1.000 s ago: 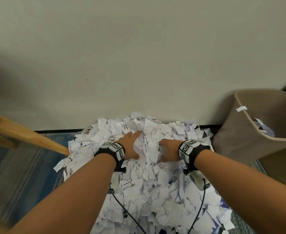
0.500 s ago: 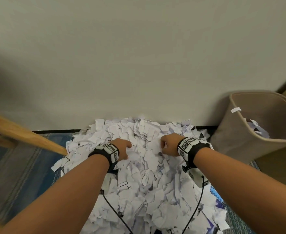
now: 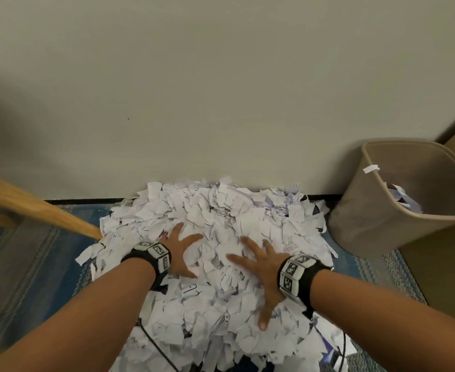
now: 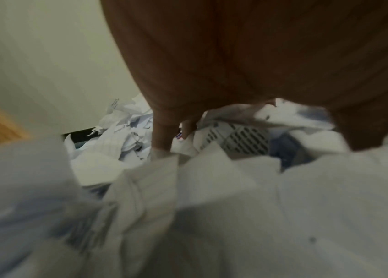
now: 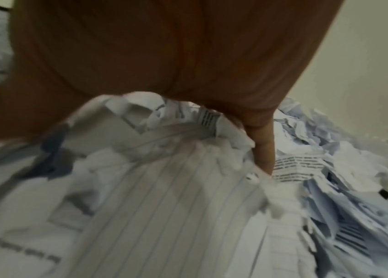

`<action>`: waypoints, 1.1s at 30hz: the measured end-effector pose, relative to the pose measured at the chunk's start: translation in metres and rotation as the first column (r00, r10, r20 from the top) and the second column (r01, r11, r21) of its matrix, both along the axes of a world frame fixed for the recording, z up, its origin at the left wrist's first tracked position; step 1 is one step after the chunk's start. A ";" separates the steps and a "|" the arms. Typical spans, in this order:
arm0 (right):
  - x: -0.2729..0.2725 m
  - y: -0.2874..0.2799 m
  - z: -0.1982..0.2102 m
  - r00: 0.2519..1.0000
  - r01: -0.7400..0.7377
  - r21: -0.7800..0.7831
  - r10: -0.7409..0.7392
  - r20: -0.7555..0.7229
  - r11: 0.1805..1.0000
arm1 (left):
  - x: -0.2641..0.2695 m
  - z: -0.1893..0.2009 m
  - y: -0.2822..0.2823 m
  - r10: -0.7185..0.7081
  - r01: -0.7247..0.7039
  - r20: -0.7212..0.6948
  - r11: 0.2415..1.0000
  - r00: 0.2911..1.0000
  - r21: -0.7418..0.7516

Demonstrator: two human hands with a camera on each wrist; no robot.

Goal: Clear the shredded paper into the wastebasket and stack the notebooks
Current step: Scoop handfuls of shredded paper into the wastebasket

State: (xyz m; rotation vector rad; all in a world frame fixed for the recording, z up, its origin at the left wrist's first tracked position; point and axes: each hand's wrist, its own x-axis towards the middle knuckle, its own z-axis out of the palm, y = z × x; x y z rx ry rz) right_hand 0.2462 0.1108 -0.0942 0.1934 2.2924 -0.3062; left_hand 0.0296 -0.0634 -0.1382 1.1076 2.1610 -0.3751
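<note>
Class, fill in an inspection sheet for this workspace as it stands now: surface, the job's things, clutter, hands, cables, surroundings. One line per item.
Surface: blue striped rug, mostly buried under paper where the hands work.
Job's things: shredded paper heaped against the wall; wastebasket to its right, a few scraps inside; notebooks: none clearly seen.
Clutter: nothing seen beyond the paper.
Hands: left hand and right hand lie spread, fingers straight, on the heap; neither grips anything.
Cables: black cables run from the wrist bands down over the paper.
Surroundings: plain wall with dark baseboard; wooden bar slanting in at left.
</note>
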 end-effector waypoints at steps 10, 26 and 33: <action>-0.017 -0.006 -0.005 0.984 -0.100 0.186 0.125 -0.126 0.977 | 0.005 0.005 0.003 -0.003 0.011 -0.073 0.995 0.997 0.102; -0.039 0.055 0.028 0.738 0.423 -0.070 -0.388 -0.552 0.904 | -0.014 0.052 0.050 0.174 -0.124 -0.054 0.856 0.983 0.503; -0.014 0.050 0.013 0.925 0.306 0.061 -0.281 -0.257 0.950 | -0.005 0.060 0.060 0.159 -0.108 -0.047 0.829 0.986 0.549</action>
